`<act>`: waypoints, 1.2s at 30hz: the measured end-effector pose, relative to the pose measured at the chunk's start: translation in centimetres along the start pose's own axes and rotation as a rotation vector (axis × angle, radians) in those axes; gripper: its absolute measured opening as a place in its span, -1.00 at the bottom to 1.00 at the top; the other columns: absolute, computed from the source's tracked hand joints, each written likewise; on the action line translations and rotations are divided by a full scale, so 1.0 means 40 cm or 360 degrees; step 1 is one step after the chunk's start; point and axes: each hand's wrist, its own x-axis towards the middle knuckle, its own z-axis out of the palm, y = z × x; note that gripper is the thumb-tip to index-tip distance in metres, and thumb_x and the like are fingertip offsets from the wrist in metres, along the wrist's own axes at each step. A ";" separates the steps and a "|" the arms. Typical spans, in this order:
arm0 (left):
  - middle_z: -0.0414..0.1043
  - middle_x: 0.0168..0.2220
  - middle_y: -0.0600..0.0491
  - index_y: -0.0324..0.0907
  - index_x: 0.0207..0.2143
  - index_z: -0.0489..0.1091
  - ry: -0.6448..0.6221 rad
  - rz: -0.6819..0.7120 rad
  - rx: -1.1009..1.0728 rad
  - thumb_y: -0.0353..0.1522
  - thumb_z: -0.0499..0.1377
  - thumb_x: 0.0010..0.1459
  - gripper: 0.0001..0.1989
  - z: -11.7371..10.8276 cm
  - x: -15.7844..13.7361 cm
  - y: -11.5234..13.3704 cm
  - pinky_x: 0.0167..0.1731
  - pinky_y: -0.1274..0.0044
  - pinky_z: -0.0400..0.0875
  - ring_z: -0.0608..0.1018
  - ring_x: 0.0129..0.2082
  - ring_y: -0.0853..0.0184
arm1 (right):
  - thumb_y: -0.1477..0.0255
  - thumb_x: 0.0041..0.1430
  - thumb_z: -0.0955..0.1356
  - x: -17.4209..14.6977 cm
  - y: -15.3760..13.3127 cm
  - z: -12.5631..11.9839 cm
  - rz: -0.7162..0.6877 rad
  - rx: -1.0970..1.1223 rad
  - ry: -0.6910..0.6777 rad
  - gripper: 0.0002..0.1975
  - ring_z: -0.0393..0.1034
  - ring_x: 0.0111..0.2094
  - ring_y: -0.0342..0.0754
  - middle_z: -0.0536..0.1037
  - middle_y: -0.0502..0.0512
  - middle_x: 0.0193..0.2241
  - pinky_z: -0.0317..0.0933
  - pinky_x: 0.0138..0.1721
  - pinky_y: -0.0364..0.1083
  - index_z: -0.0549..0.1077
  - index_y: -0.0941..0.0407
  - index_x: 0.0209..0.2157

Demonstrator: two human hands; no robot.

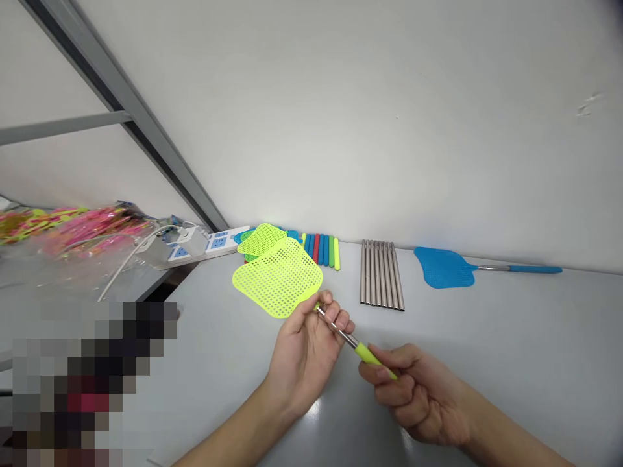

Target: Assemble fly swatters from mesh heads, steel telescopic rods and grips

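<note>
A yellow-green fly swatter point(278, 277) with a perforated head and a metal telescopic shaft is held between my two hands, above the grey table. My left hand point(311, 350), palm up, has its fingers curled round the shaft near the neck of the head. Lower down, my right hand point(413, 392) grips the yellow-green handle sleeve, its thumb pressed along it. Behind the held swatter, another yellow-green swatter head point(263, 240) lies over blue and green ones. Beyond my hands, a row of metal tubes point(381, 275) lies side by side.
Several coloured handle sleeves point(325, 250) lie at the wall. A blue swatter point(445, 267) with shaft and handle rests at the right. White power strips point(217, 244) with plugs and a cable are at the left, beside plastic bags point(97, 230) of pink and yellow pieces.
</note>
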 end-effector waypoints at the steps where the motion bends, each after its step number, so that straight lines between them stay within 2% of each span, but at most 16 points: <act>1: 0.02 -0.64 0.16 -0.23 -0.58 0.18 0.0009 -0.0018 -0.0044 -0.43 -0.08 0.12 -0.78 -0.005 0.001 0.001 -0.47 0.56 0.21 0.19 -0.61 0.47 | 0.31 0.12 0.20 0.003 0.003 -0.006 -0.0003 0.0012 -0.0002 -0.76 -0.34 -0.78 -0.35 0.05 -0.17 -0.74 -0.36 -0.86 -0.40 0.20 0.20 -0.50; 3: -0.13 -0.73 0.19 -0.21 -0.71 0.04 0.0019 -0.0039 -0.0130 -0.44 -0.07 0.08 -0.69 -0.015 -0.001 0.000 -0.60 0.58 0.14 0.06 -0.70 0.49 | 0.30 0.11 0.21 0.013 0.012 -0.015 0.0058 0.0002 -0.0002 -0.74 -0.33 -0.78 -0.34 0.06 -0.17 -0.74 -0.36 -0.86 -0.39 0.19 0.19 -0.51; 6: -0.31 -0.77 0.22 -0.17 -0.76 -0.14 0.0077 -0.0059 -0.0186 -0.43 -0.04 0.00 -0.63 -0.027 -0.009 -0.004 -0.73 0.58 -0.04 -0.13 -0.75 0.50 | 0.26 0.09 0.23 0.029 0.031 -0.017 0.0143 -0.0128 0.0068 -0.73 -0.26 -0.77 -0.32 0.04 -0.16 -0.74 -0.34 -0.84 -0.35 0.20 0.18 -0.53; 12: -0.35 -0.75 0.24 -0.17 -0.74 -0.17 0.0420 0.0054 -0.0056 -0.44 0.00 -0.01 -0.62 -0.027 -0.005 -0.019 -0.78 0.59 -0.19 -0.18 -0.76 0.52 | 0.30 0.14 0.19 0.046 0.060 0.016 -0.0211 -0.0586 0.0460 -0.75 -0.31 -0.75 -0.32 -0.04 -0.18 -0.71 -0.37 -0.80 -0.33 0.18 0.16 -0.52; 15: -0.32 -0.75 0.25 -0.17 -0.71 -0.15 0.0549 0.0153 0.0051 -0.42 0.04 -0.01 -0.62 -0.039 0.013 -0.038 -0.79 0.61 -0.18 -0.15 -0.77 0.54 | 0.25 0.15 0.17 0.056 0.068 0.029 -0.0312 -0.0822 0.0756 -0.71 -0.31 -0.75 -0.32 -0.04 -0.19 -0.72 -0.40 -0.79 -0.31 0.16 0.14 -0.54; 17: -0.31 -0.75 0.26 -0.16 -0.70 -0.15 0.0641 0.0210 0.0083 -0.41 0.06 -0.02 -0.62 -0.051 0.025 -0.053 -0.79 0.62 -0.18 -0.15 -0.77 0.54 | 0.26 0.19 0.12 0.070 0.076 0.030 -0.0319 -0.0951 0.1056 -0.69 -0.29 -0.78 -0.32 -0.01 -0.19 -0.74 -0.40 -0.79 -0.28 0.14 0.13 -0.56; 19: -0.31 -0.75 0.26 -0.16 -0.69 -0.15 0.0746 0.0180 0.0106 -0.43 0.05 -0.03 -0.63 -0.061 0.034 -0.066 -0.80 0.62 -0.19 -0.14 -0.78 0.55 | 0.33 0.23 0.05 0.085 0.086 0.024 -0.0275 -0.1042 0.1371 -0.68 -0.29 -0.80 -0.31 -0.01 -0.20 -0.78 -0.40 -0.79 -0.25 0.11 0.11 -0.58; 21: -0.31 -0.75 0.26 -0.16 -0.69 -0.16 0.0809 0.0146 0.0102 -0.43 0.05 -0.05 -0.63 -0.065 0.039 -0.074 -0.80 0.62 -0.20 -0.14 -0.79 0.55 | 0.39 0.24 0.02 0.096 0.096 0.017 -0.0287 -0.1183 0.1547 -0.66 -0.30 -0.82 -0.31 -0.02 -0.20 -0.81 -0.40 -0.78 -0.23 0.08 0.11 -0.61; 25: -0.29 -0.75 0.26 -0.16 -0.68 -0.15 0.0777 0.0206 0.0117 -0.44 0.06 -0.06 -0.64 -0.061 0.039 -0.076 -0.80 0.62 -0.21 -0.13 -0.79 0.56 | 0.39 0.20 0.12 0.097 0.102 0.013 -0.0443 -0.1511 0.1582 -0.66 -0.24 -0.79 -0.32 0.01 -0.19 -0.79 -0.32 -0.73 -0.22 0.06 0.13 -0.65; 32: -0.30 -0.76 0.26 -0.16 -0.69 -0.15 0.0784 0.0216 0.0141 -0.44 0.04 -0.05 -0.65 -0.066 0.045 -0.078 -0.80 0.61 -0.22 -0.13 -0.80 0.56 | 0.41 0.21 0.06 0.093 0.092 0.018 -0.0382 -0.1719 0.1586 -0.67 -0.22 -0.77 -0.30 0.00 -0.18 -0.77 -0.26 -0.69 -0.20 0.06 0.12 -0.64; 36: -0.31 -0.76 0.26 -0.16 -0.69 -0.15 0.0789 0.0201 0.0155 -0.44 0.04 -0.06 -0.65 -0.064 0.045 -0.077 -0.80 0.62 -0.23 -0.14 -0.79 0.56 | 0.42 0.19 0.08 0.095 0.102 -0.005 -0.0592 -0.1971 0.1556 -0.68 -0.13 -0.70 -0.26 0.04 -0.14 -0.73 -0.19 -0.65 -0.20 0.05 0.12 -0.65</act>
